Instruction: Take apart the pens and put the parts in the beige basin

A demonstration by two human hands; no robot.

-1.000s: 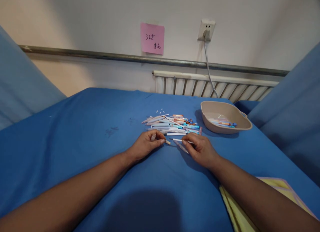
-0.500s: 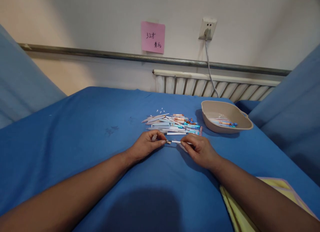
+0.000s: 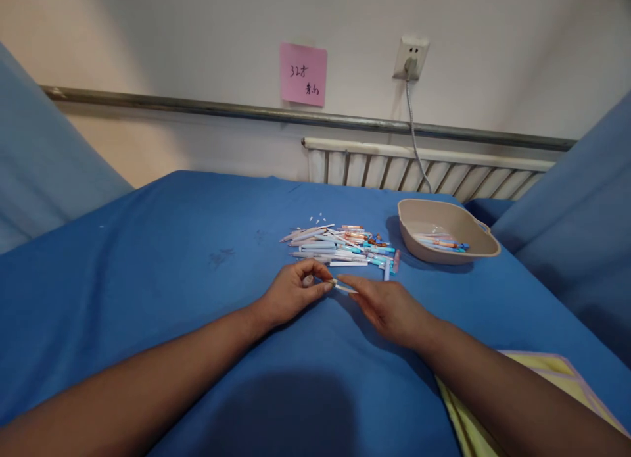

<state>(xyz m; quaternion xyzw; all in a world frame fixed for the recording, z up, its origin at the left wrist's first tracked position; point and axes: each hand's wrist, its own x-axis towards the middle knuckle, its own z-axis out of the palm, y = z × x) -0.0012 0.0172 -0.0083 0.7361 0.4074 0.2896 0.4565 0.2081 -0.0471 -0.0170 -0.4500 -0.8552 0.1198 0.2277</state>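
My left hand [image 3: 296,291] is closed in a pinch around one end of a thin white pen refill [image 3: 344,288]. The rounded end of a pale pen part [image 3: 308,281] shows inside its curled fingers. From the right, my right hand [image 3: 389,309] has its fingers and thumb around the other end of the refill, close to my left fingertips. Just beyond both hands lies a pile of pens and pen parts [image 3: 320,245], white, pale blue and orange. A light blue tube-like piece [image 3: 387,271] sits by the right knuckles.
At the right back stands a beige basin [image 3: 411,245] with several pens inside. Small white tips [image 3: 318,218] lie behind the pile. A yellow cloth [image 3: 463,404] is under my right forearm, on the blue sheet [image 3: 148,260]. A radiator [image 3: 384,164] lines the wall.
My right hand has shifted its grip, its fingers now straighter and closer to my left hand. The refill has tilted, and the light blue piece has come into view behind the right hand.
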